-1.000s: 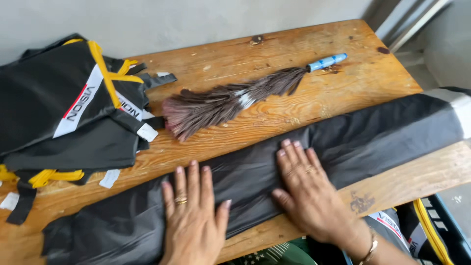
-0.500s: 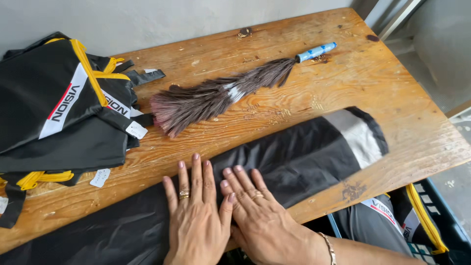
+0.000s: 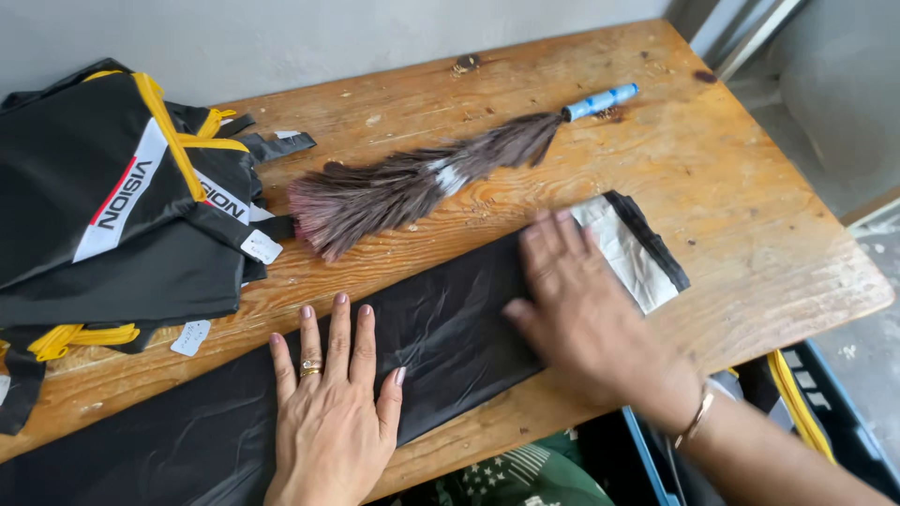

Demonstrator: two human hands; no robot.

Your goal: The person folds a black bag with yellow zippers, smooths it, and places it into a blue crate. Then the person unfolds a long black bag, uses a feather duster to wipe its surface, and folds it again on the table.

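Note:
A long strip of black fabric (image 3: pixel 450 328) with a white band at its right end lies along the front of the wooden table (image 3: pixel 741 197). My left hand (image 3: pixel 330 403) presses flat on the strip, fingers spread, a ring on one finger. My right hand (image 3: pixel 581 314), blurred with motion, lies flat on the same fabric further right, its fingertips close to the white band (image 3: pixel 630 251). Neither hand grips anything.
A feather duster (image 3: pixel 412 183) with a blue handle lies diagonally behind the strip. A pile of black bags (image 3: pixel 112 215) with yellow zips and white tags fills the table's left. A dark crate (image 3: pixel 806 422) sits below the table's right front edge.
My right hand slid from beside my left hand out to the right along the fabric. The strip's white end has drawn further left on the table.

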